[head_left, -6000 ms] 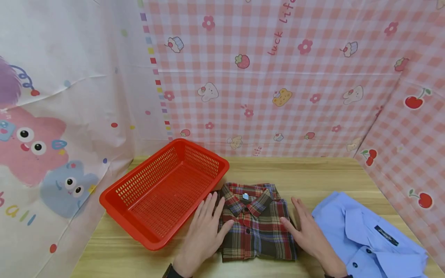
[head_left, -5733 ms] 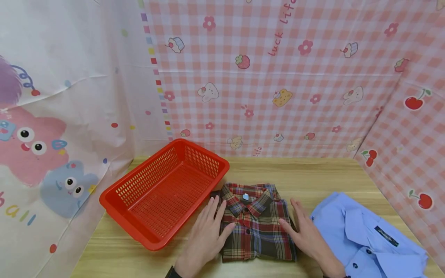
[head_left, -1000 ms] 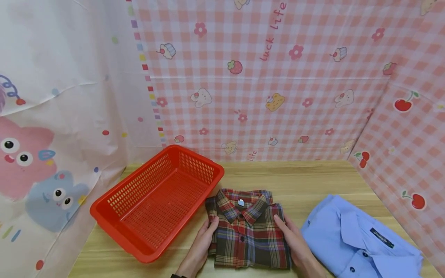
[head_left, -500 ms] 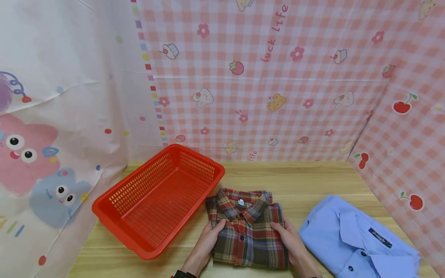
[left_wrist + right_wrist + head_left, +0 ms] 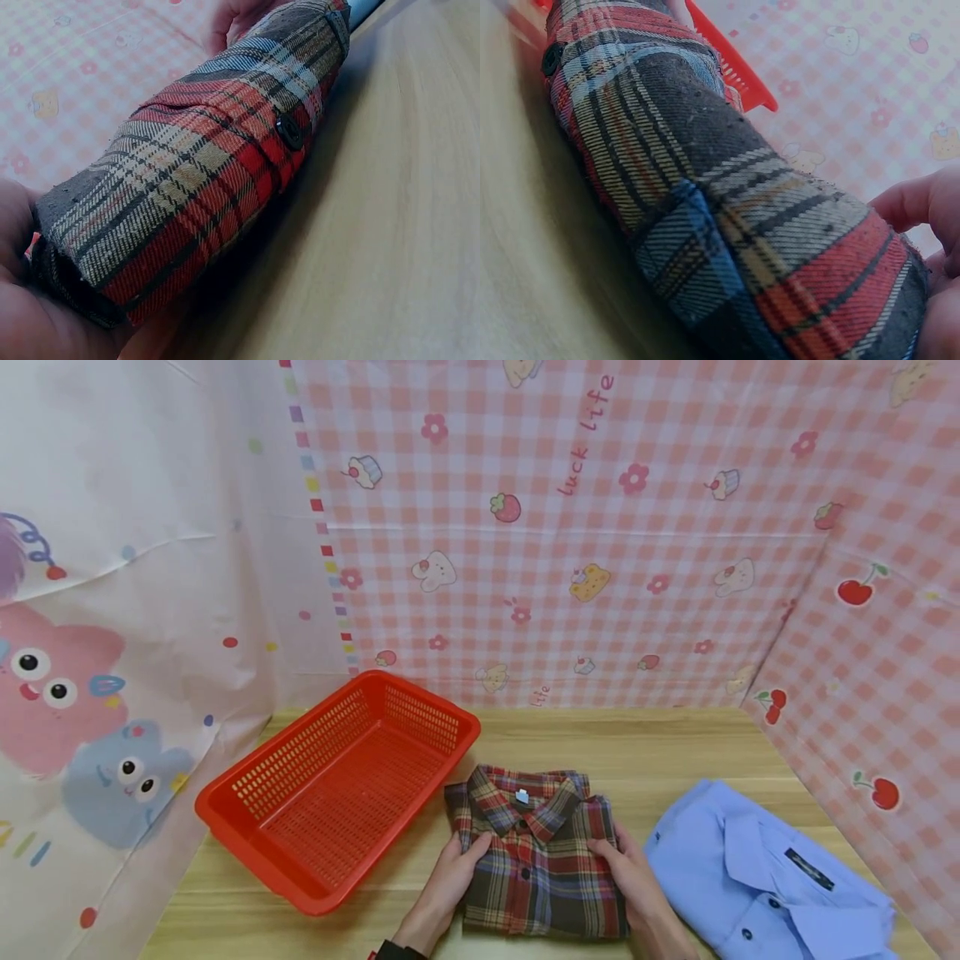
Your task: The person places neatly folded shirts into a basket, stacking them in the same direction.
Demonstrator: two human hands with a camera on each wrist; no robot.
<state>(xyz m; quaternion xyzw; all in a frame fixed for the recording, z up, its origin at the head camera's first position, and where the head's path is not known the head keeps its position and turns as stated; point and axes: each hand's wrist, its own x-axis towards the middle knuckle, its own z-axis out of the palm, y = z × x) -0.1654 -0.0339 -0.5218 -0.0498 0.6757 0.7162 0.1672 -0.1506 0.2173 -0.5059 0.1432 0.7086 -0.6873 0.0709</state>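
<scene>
A folded plaid shirt (image 5: 540,868) in red, dark green and tan lies collar-away between my hands, its buttons down the middle. My left hand (image 5: 447,878) grips its left side, thumb on top and fingers underneath. On the opposite side my right hand (image 5: 632,881) holds it the same way. In the left wrist view the shirt's near folded edge (image 5: 202,180) shows a black button, and a shadow lies between that edge and the table. From the right wrist, the thick folded layers (image 5: 727,187) are seen close up, with the right fingers at their side.
A red plastic basket (image 5: 225,795) with slotted walls stands at the left, close to the shirt. A folded light-blue shirt (image 5: 701,852) lies on the right of the wooden table (image 5: 615,739). Patterned cloths (image 5: 540,560) hang behind and at both sides.
Some seconds ago both hands lay flat at the shirt's sides; now they grip its edges with the thumbs on top. In the last half second only the view has shifted slightly.
</scene>
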